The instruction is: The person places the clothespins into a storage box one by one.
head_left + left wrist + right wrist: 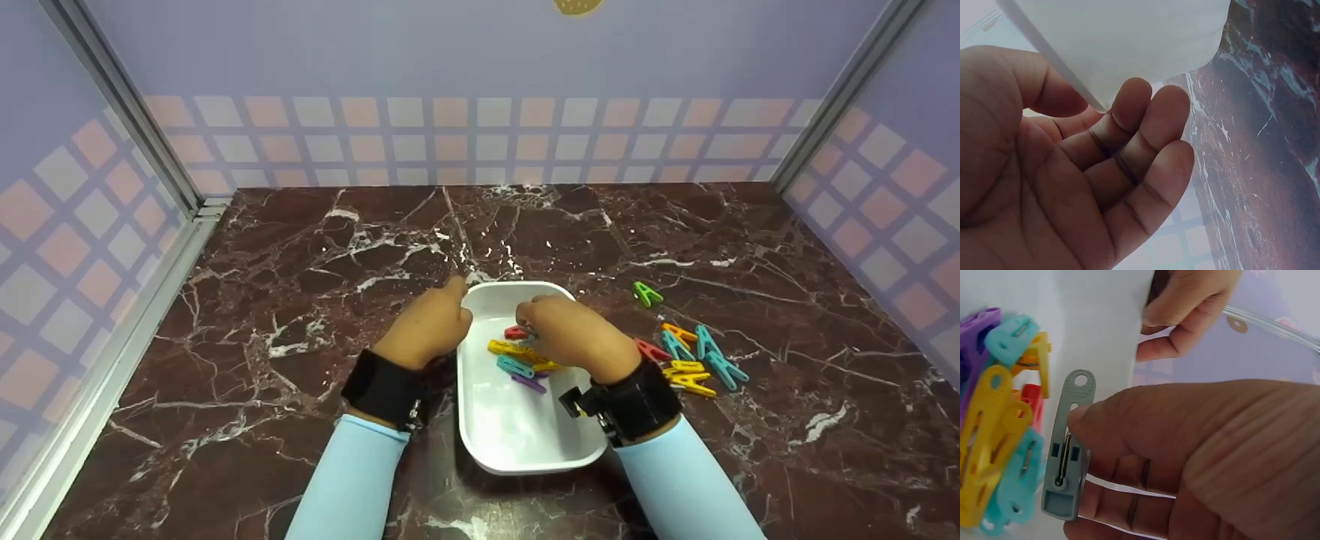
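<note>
A white rectangular tray (517, 439) sits in front of me, its long side running away from me. My left hand (427, 326) grips the tray's far left rim between thumb and fingers, with fingertips (1171, 107) against the outer wall. Over the tray, my right hand (581, 334) pinches a grey clothespin (1069, 444), which the hand hides in the head view. Below it in the tray lie yellow (985, 444), teal (515, 366), purple (529, 383) and red clothespins (515, 332), partly overlapping.
Right of the tray, loose teal (721, 360), yellow (691, 384), orange (680, 334) and red clothespins (651, 350) lie on the dark marbled tabletop (300, 420). One green clothespin (646, 294) lies farther back. Panels (495, 60) enclose the back and sides.
</note>
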`<state>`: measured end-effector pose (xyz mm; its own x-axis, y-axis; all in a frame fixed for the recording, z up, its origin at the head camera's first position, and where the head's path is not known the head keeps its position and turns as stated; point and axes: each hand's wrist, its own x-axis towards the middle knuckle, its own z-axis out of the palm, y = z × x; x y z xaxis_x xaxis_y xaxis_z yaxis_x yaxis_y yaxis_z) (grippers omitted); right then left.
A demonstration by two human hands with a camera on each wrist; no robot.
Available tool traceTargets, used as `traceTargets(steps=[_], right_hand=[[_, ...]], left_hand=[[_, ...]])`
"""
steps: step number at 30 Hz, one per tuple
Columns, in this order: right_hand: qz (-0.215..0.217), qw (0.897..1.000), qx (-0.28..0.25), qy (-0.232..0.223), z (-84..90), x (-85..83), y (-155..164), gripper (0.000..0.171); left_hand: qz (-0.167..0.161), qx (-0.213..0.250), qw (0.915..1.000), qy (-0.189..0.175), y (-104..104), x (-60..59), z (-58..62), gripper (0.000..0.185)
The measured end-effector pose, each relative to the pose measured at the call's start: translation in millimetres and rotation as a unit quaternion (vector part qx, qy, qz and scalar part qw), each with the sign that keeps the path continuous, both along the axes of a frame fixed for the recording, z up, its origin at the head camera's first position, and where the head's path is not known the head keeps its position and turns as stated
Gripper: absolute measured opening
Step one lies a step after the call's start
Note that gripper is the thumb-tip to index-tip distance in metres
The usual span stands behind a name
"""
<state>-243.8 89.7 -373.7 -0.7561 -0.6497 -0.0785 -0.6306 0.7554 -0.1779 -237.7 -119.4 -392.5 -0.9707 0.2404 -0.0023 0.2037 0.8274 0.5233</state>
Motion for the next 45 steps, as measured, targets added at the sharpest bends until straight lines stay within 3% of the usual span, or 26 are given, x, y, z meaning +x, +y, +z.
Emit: traceTargets(steps=[16,23,30,39,45], right_hand=[[0.005,1.0,0.006,-0.007,-4.8,-3.6,-1.3,0.013],[-0.019,1.0,0.01,-0.021,-5.3,-3.2,-1.8,0.027],[0.003,1.0,-0.026,0.003,-5.0,-1.5,3.1,0.036],[-0.015,0.999,-0.03,-0.014,-1.3,-0.8,3.0,0.054],[-0.023,0.999,-0.026,-0.009,6.5,2.5,5.1,0.054]], left_hand=[[0.006,0.003,1.0,0.006,-0.4,0.7,-0.2,0.028],[0.004,0.008,1.0,0.002,-0.3,-0.3,-0.7,0.027],[0.008,0.0,0.9999,-0.007,0.2,-0.2,0.3,0.027],[0.011,0.004,0.9999,-0.011,0.5,-0.5,0.3,0.028],[0.008,0.005,0.9999,-0.004,0.6,-0.2,0.2,0.028]])
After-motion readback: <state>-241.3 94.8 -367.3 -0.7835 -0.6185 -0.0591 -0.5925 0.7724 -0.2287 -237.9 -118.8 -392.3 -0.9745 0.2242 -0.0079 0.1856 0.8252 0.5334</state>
